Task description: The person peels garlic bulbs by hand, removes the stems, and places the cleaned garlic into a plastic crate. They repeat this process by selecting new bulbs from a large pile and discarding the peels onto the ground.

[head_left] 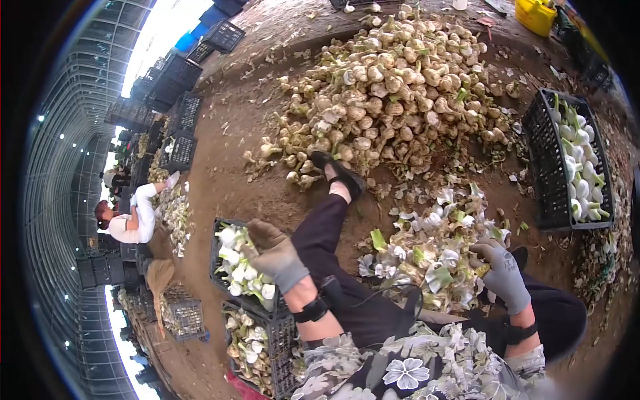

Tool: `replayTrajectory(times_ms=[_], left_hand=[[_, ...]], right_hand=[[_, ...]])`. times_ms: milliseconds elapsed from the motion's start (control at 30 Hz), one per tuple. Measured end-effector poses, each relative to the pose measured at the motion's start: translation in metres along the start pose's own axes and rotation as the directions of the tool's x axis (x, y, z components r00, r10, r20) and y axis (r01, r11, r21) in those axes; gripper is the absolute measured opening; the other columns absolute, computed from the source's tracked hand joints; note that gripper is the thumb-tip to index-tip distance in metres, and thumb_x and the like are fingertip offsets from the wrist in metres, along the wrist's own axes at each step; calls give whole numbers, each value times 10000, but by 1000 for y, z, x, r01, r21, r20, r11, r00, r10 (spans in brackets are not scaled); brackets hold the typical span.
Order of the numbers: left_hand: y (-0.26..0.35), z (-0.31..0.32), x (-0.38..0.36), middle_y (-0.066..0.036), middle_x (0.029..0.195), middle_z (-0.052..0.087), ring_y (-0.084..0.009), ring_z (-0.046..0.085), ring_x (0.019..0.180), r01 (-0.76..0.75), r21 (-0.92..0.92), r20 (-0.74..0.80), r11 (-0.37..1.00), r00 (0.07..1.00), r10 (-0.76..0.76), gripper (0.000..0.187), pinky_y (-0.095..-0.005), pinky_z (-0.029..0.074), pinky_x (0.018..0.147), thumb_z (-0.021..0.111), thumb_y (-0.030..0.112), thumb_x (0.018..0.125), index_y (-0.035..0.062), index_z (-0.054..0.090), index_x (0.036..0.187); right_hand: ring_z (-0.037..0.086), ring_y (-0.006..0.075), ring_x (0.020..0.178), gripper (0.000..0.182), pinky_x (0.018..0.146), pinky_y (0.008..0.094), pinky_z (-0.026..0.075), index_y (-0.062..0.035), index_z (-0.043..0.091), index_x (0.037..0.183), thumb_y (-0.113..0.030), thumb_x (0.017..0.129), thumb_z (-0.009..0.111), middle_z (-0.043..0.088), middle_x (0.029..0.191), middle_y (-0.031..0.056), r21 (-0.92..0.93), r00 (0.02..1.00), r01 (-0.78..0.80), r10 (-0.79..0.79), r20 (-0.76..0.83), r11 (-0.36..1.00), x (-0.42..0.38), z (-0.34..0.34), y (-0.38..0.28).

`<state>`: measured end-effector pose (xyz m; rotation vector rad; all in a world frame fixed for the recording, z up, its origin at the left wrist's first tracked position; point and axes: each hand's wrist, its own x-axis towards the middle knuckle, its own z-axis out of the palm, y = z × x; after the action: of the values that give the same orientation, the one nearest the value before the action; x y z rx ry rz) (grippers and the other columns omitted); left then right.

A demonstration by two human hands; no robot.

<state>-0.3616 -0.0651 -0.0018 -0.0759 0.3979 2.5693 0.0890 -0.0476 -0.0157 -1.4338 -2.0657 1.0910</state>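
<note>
My left hand (277,257), in a grey glove with a soiled palm, is spread open at the edge of a black crate (215,257) of peeled white garlic (243,273). Nothing shows in its fingers. My right hand (503,273), also gloved in grey, is curled above a heap of garlic skins (433,250) between my legs. Its fingertips press around something greenish that I cannot make out. A large pile of unpeeled garlic bulbs (400,87) lies on the ground beyond my foot.
At the right stands a black crate (550,160) of white garlic. Another crate (283,353) of bulbs is by my left side. A person (137,217) in white sits at the far left, near a straw broom (160,280) and stacked crates (177,80). A yellow bucket (535,19) is at the top right.
</note>
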Motion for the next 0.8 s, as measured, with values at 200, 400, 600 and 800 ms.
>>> replayTrajectory(times_ms=[200, 400, 600, 800], left_hand=[[-38, -15, 5, -153, 1082, 680, -277, 668, 976, 205, 257, 138, 944, 960, -245, 432, -396, 575, 832, 481, 352, 975, -34, 600, 1128], [-195, 9, -45, -80, 1035, 668, -190, 641, 926, 514, 592, 18, 621, 762, -647, 243, -309, 535, 755, 586, 199, 938, 74, 609, 1145], [-335, -97, -25, -87, 1250, 603, -148, 635, 935, -211, 977, 107, -21, 575, -811, 366, -260, 506, 762, 497, 7, 937, 30, 531, 1301], [-400, -124, -6, -174, 1457, 395, -359, 580, 1100, -890, 140, -27, -433, 434, -901, 556, -416, 500, 909, 612, 47, 791, 71, 507, 1336]], right_hand=[[601, 357, 969, 308, 814, 416, 480, -52, 624, 1091, -53, 783, 613, 634, 1040, 152, -100, 998, 32, -26, 59, 995, -1, 4, 8], [621, 313, 926, 259, 762, 401, 495, -63, 631, 1052, -231, 855, 642, 636, 983, 120, -150, 999, 20, -13, 49, 988, 1, 15, 21], [635, 268, 826, 216, 668, 378, 496, -67, 607, 1004, -188, 828, 640, 607, 913, 80, -109, 999, -6, 10, 33, 994, 2, 12, 21], [632, 274, 926, 303, 722, 365, 503, -69, 596, 1096, -173, 817, 651, 622, 996, 88, -49, 982, -90, 97, 165, 995, 11, 12, 24]])
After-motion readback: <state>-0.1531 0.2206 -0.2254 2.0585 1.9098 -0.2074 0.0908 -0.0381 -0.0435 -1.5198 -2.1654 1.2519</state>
